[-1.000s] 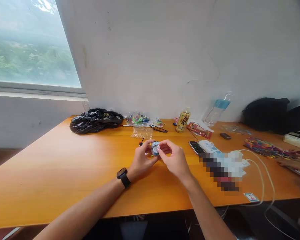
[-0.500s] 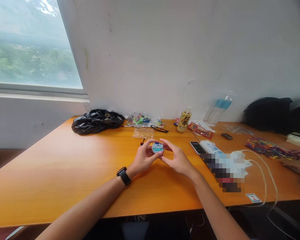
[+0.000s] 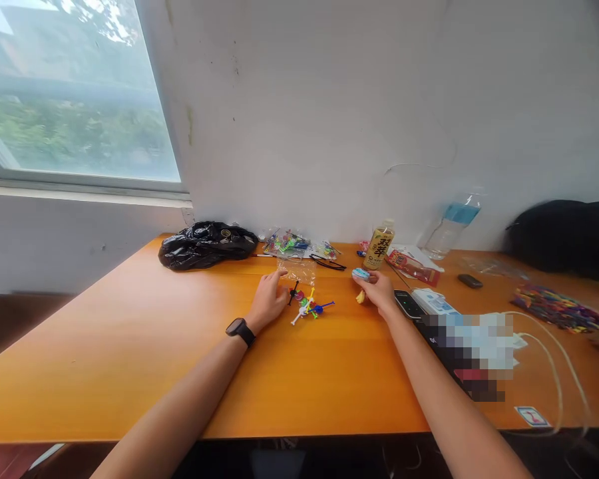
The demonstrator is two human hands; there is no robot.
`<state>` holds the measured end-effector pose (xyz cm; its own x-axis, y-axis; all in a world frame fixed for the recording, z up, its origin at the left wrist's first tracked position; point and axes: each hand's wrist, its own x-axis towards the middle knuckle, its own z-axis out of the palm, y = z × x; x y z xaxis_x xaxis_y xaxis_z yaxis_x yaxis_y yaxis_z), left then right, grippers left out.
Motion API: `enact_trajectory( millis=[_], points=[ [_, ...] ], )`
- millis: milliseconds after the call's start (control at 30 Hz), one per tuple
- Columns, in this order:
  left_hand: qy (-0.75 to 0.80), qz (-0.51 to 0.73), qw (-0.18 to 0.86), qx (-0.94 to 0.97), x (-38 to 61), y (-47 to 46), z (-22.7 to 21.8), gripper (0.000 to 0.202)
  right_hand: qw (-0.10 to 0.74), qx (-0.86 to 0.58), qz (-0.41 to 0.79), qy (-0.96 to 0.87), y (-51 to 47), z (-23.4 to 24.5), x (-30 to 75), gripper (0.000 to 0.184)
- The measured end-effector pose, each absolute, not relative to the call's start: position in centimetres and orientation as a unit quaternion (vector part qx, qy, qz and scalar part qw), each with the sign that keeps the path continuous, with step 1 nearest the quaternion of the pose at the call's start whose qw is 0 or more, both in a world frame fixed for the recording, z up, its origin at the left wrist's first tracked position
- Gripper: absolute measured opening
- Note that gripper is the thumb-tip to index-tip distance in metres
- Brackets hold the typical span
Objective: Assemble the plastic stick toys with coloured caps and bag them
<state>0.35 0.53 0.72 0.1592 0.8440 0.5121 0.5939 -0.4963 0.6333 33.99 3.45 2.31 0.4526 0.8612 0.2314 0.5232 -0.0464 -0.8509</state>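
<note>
So, crumpled black plastic bag (image 3: 207, 243) sits far left on the orange wooden surface (image 3: 104, 346). Left hand (image 3: 268, 301) rests flat, fingers loosely spread, just beside the small colourful plastic stick pieces (image 3: 307, 305). Right hand (image 3: 377, 290) has its fingers pinching a small round light-blue case (image 3: 360, 274), near the yellow drink can (image 3: 379, 246).

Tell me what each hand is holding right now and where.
Right hand pinches a small round blue case by its rim. Left hand holds nothing, beside the colourful small pieces.
</note>
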Motion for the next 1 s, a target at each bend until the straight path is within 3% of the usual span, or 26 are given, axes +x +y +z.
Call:
enact_trajectory(
  millis=[133, 267, 400, 533, 800, 867, 1000],
  points=[
    [0.464, 0.364, 0.105, 0.801, -0.2, 1.1, -0.3, 0.041, 0.415, -0.757, 0.104, -0.494, 4.2, 2.3, 34.9, 0.035],
    [0.456, 0.323, 0.087, 0.824, 0.1, 0.8, -0.5, 0.033, 0.375, -0.773, 0.009, -0.512, 3.9, 3.1, 33.9, 0.043],
    [0.452, 0.334, 0.082, 0.823, 0.5, 0.9, -0.6, 0.027, 0.375, -0.674, -0.082, -0.632, 3.6, 3.6, 30.7, 0.035],
    [0.413, 0.355, 0.087, 0.834, 0.5, 0.7, 0.0, 0.028, 0.404, -0.538, 0.107, -0.732, 2.8, 3.1, 26.2, 0.032],
    [0.365, 0.379, 0.193, 0.828, -1.4, -1.4, 1.3, 0.035, 0.306, -0.401, 0.402, -0.764, -1.1, 3.2, 20.7, 0.042],
    [0.358, 0.376, 0.203, 0.83, -2.0, -1.5, 1.1, 0.035, 0.313, -0.393, 0.424, -0.754, -1.4, 3.2, 20.7, 0.045],
    [0.39, 0.38, 0.229, 0.807, -2.7, -1.0, 0.6, 0.031, 0.384, -0.442, 0.333, -0.739, -0.6, 2.0, 21.4, 0.041]
  ],
)
